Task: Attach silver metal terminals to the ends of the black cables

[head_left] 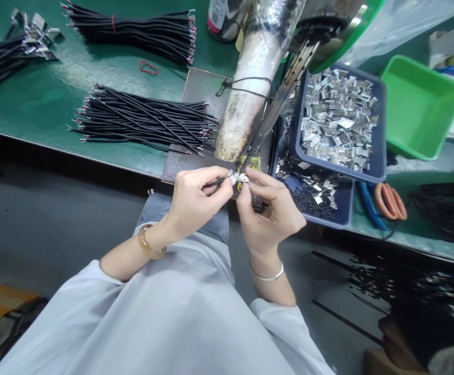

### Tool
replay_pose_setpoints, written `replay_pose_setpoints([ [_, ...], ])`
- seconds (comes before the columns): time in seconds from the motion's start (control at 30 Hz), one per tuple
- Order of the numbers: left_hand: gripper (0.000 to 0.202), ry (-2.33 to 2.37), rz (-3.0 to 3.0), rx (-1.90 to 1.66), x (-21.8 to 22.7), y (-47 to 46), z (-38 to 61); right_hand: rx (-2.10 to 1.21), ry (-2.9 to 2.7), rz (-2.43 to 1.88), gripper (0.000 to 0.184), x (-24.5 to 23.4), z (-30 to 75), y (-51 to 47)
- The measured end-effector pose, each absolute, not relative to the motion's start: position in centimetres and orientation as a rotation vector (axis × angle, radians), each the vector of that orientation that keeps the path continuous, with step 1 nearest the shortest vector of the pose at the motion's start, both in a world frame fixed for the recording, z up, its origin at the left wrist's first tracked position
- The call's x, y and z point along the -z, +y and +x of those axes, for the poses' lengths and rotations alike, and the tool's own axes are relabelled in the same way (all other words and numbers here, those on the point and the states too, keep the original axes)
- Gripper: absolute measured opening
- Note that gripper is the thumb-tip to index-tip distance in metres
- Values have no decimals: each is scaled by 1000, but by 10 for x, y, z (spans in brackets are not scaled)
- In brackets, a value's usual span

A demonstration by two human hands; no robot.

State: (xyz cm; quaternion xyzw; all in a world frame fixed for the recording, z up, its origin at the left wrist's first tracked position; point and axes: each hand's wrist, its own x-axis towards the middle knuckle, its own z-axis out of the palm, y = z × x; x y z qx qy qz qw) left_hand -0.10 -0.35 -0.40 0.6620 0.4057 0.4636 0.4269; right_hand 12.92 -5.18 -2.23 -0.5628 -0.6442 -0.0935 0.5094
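Observation:
Between the thumb and fingers of my left hand [195, 200] is a thin black cable [216, 182], its end pointing right. My right hand [268, 208] pinches a small silvery metal connector [243, 178] at that cable end. Both hands' fingertips almost meet just below a soldering iron [264, 122], whose tip reaches down close to the connector. Whether the wires touch the connector is too small to tell. Left of the hands lies a loose bundle of black cables [144, 119] with stripped ends.
A wrapped white tube [242, 109] slants over the workspace. On the right, a blue tray [381, 130] of metal connectors overlaps another blue tray [346, 213], beside a green tray [422, 107] and orange-and-blue-handled pliers [391, 201]. A tied cable bundle [140, 34] and a red band [148, 67] lie behind.

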Motion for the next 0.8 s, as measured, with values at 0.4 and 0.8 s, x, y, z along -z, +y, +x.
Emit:
replay_pose_setpoints([
  [0.4, 12, 965, 1783, -1309, 3, -1, 0, 172, -1538, -1334, 17, 13, 129, -49],
  [0.8, 15, 1021, 1685, -1121, 4, -4, -5, -9, -1511, -1406, 8, 16, 136, -62],
])
